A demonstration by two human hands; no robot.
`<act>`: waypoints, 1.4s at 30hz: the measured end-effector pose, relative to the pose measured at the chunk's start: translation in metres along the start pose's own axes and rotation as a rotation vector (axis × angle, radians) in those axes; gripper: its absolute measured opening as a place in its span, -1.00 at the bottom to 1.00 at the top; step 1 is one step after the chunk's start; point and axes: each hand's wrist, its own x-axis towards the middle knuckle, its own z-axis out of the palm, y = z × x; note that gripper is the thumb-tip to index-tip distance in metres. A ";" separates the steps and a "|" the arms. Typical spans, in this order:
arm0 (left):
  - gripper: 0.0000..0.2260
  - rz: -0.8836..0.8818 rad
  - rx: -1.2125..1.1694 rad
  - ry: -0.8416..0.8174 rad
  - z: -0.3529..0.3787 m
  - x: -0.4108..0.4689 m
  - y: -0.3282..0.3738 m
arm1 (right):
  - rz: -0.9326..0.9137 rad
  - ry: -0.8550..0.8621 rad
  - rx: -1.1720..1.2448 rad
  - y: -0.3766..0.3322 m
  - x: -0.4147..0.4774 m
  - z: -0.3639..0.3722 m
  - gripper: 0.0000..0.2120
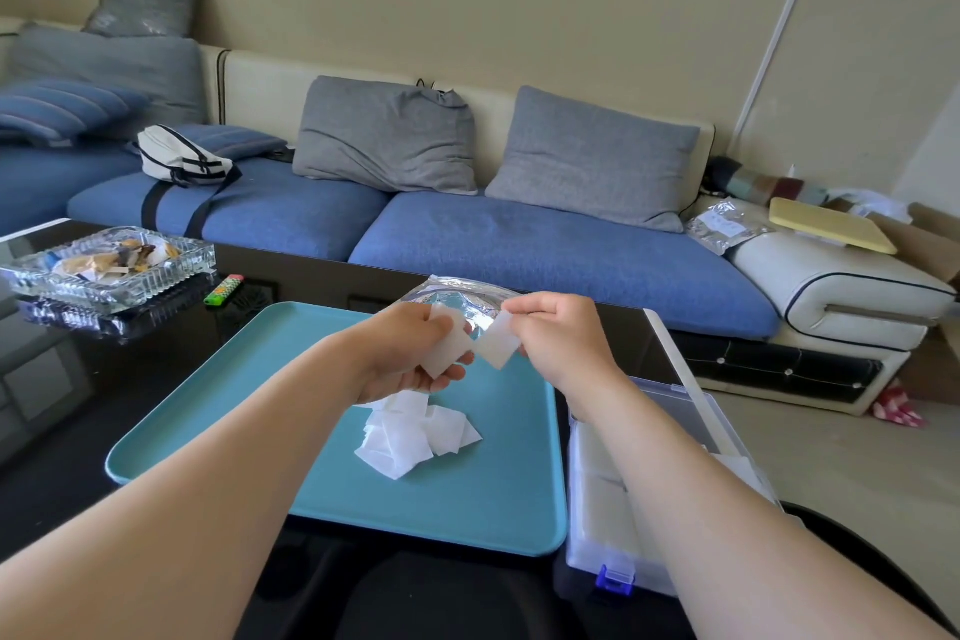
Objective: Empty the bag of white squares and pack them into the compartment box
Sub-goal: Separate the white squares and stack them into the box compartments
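A pile of white squares [410, 437] lies in the middle of the teal tray [249, 369]. Above it my left hand [410, 353] holds a small stack of white squares [449, 348]. My right hand [561, 343] pinches another white square [497, 340] right beside it. The silver bag [457, 299] lies behind my hands at the tray's far edge. The clear compartment box [608, 515] with a blue latch stands right of the tray, partly hidden by my right forearm, with white squares inside.
A glass ashtray [104, 270] and a green lighter [223, 290] sit on the black table at the left. Beyond the table's far edge runs a blue sofa [519, 244] with grey cushions.
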 end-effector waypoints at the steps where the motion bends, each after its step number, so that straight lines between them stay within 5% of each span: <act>1: -0.73 -0.011 -0.029 0.008 0.001 0.001 0.000 | -0.003 -0.021 0.072 -0.001 0.000 0.000 -0.81; 5: -0.67 -0.050 -0.155 -0.023 0.005 -0.001 0.006 | -0.070 -0.182 0.124 -0.008 -0.005 0.005 -0.92; 11: -0.70 -0.052 -0.206 -0.079 0.010 -0.009 0.012 | -0.205 -0.065 -0.132 -0.003 -0.005 0.012 -0.84; 16: -0.66 -0.030 -0.240 -0.034 0.011 -0.002 0.009 | -0.356 -0.132 -0.348 -0.008 -0.018 0.016 -0.52; 26: -0.72 -0.068 -0.154 -0.046 0.012 -0.010 0.011 | -0.430 -0.058 -0.598 -0.001 -0.016 0.024 -0.58; 36: -0.65 -0.138 -0.010 -0.104 0.009 -0.010 0.010 | -0.576 -0.093 -0.580 0.001 -0.019 0.021 -0.51; 42: -0.78 -0.082 0.008 -0.113 0.010 -0.010 0.011 | -0.592 -0.097 -0.582 0.001 -0.020 0.023 -0.54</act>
